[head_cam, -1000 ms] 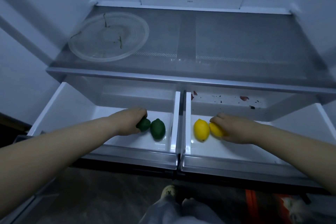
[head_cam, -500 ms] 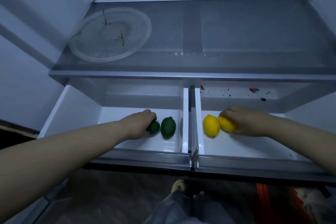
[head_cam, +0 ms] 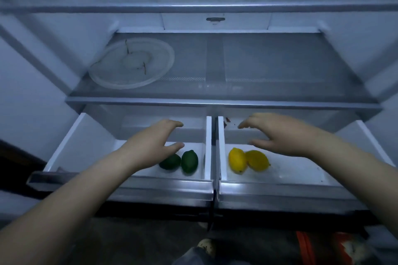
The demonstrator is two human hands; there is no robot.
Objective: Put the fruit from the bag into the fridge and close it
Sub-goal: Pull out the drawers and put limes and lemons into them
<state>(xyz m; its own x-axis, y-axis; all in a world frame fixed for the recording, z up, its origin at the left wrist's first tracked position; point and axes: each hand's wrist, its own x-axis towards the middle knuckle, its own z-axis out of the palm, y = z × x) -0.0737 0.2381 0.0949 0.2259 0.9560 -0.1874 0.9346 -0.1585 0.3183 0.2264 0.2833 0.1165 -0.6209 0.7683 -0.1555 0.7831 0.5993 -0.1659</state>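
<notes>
1. Four pieces of fruit are lying inside the white fridge [head_cam: 355, 45]. Two dark green oval fruits [head_cam: 189, 161] are sitting side by side in the left white plastic drawer [head_cam: 86, 142], and two yellow lemons [head_cam: 237, 160] are touching each other in the right white plastic drawer [head_cam: 370, 142]. Both drawers are standing pulled out.
2. The person's left hand [head_cam: 150, 146] is hovering over the green pair, fingers spread and gripping nothing. It is hiding part of the nearer fruit, so I cannot tell whether skin is brushing it.
3. The right hand [head_cam: 277, 133] is hanging above the lemons and clear of them, with its fingers loose and empty.
4. To my eye the placing step is ending, since the fruit is resting on the drawer floors unaided.
5. What is probably the orange bag [head_cam: 318, 249] is showing by the person's feet, too blurred to show its contents.
6. The next move is calling for a look into that bag. If it is empty, both drawers are needing a level push on their front rims, and then the doors need closing.
</notes>
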